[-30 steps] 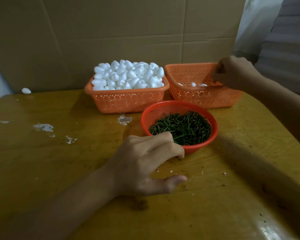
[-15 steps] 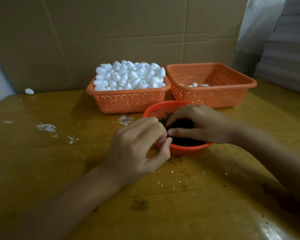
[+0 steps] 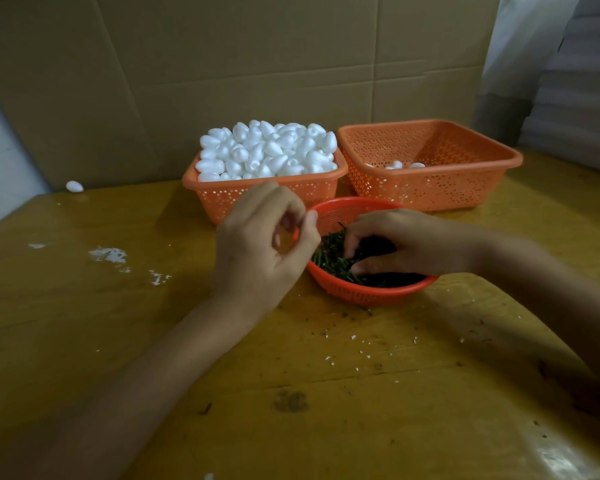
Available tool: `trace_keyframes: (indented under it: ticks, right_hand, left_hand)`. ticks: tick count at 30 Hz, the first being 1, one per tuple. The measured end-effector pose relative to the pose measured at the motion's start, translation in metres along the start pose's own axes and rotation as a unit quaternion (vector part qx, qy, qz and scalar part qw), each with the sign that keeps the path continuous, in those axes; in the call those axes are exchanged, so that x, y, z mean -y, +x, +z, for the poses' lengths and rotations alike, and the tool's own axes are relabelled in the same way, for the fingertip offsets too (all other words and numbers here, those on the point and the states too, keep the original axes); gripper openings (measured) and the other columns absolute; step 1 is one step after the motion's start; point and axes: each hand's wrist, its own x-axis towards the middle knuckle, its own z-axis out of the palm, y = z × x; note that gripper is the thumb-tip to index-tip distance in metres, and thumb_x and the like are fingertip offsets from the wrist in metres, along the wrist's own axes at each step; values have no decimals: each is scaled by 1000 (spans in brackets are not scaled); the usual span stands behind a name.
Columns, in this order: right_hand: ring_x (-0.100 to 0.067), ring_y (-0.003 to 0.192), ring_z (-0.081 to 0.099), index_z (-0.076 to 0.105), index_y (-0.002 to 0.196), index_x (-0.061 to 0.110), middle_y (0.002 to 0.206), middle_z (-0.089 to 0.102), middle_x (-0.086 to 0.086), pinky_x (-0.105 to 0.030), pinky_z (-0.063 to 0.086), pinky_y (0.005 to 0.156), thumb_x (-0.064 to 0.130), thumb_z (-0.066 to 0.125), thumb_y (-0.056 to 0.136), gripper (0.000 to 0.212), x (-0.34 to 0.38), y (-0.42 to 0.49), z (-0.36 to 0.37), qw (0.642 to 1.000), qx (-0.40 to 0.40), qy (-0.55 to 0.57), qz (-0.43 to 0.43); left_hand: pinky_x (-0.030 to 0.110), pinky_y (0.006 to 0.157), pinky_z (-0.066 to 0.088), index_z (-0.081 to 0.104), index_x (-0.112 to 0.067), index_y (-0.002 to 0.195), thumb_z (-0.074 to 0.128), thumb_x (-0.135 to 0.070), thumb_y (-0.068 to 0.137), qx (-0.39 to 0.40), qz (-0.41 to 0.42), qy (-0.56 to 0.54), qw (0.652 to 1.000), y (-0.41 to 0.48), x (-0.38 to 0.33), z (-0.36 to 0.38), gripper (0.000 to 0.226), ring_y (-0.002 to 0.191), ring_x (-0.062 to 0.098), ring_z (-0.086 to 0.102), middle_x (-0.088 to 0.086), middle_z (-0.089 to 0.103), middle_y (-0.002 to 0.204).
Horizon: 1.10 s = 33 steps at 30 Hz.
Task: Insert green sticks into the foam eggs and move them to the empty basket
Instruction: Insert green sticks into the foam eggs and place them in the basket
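right hand [image 3: 406,242] fingers curled down into green sticks [image 3: 329,259] in red bowl [image 3: 361,292], grip unclear. left hand [image 3: 260,244] just beside, fingers curled, holding nothing visible.

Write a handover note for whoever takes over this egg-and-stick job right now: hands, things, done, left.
Left hand: curled beside the round red plastic bowl, contents unclear.
Right hand: in the bowl, pinching green sticks.
White foam eggs heap the left orange perforated basket; the right orange basket holds a few.
Done: those few. Left: nearly the whole heap.
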Motion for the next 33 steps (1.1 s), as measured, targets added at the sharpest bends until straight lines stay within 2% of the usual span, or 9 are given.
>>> trace_keyframes:
  ticks: [3,8,13,16,25,27,29,31,33]
  right_hand:
    - [-4,101,61,71,104,20,105,66,12,-33,48,94,25,74,95,11,0,-1,-1,1000,2,19,-3]
    - [-2,100,62,72,104,18,105,67,12,-30,48,94,23,74,95,10,1,-2,-1,1000,5,25,-10]
    - [-5,103,62,73,106,15,107,68,10,-30,48,96,21,74,95,12,-1,-4,-2,999,8,30,-18]
    - [-4,102,62,73,105,18,105,66,13,-30,47,96,23,74,95,10,-2,-5,-2,1000,8,21,-19]
    - [-1,99,62,75,104,19,103,67,17,-28,47,93,26,73,96,11,-2,-6,-1,1000,6,18,-13]
    - [-1,100,62,75,105,18,104,67,15,-29,48,93,26,73,96,12,-2,-6,-1,1000,5,18,-11]
    - [-2,100,63,75,105,18,105,68,14,-31,48,94,26,73,96,12,-2,-6,-1,1000,4,19,-11]
    - [-3,101,63,75,105,19,106,68,14,-33,49,95,26,73,96,12,-3,-7,-1,1000,6,22,-10]
    - [-3,101,64,75,105,19,106,69,14,-34,49,95,26,73,96,11,-3,-7,-1,1000,9,26,-10]
  left_hand:
    - [39,72,50,68,-10,93,64,-18,95,0,-51,30,998,16,13,2,10,82,21,58,1,60,88]
    - [28,78,39,67,-27,134,65,-25,96,90,-139,159,973,56,44,10,37,110,18,58,0,65,114]
    - [40,87,46,69,-33,131,58,-35,103,231,-160,178,943,87,63,18,31,123,26,49,-3,74,107]
    - [47,99,45,73,-33,123,48,-47,107,297,-153,206,920,86,61,26,33,129,29,45,0,74,115]
    - [50,112,29,71,-36,133,27,-61,110,343,-167,275,882,83,60,41,55,137,33,43,9,66,134]
    - [50,111,32,76,-32,124,29,-60,110,325,-185,257,891,84,60,41,56,135,33,45,12,68,128]
    - [49,109,38,78,-24,96,36,-60,109,295,-199,235,905,85,61,39,57,129,32,50,11,69,109]
    - [47,100,45,64,-23,68,46,-59,107,269,-214,214,914,84,62,36,56,118,32,56,5,65,88]
    - [44,91,49,61,-21,64,51,-58,105,266,-224,206,915,84,63,32,57,111,32,59,4,63,80]
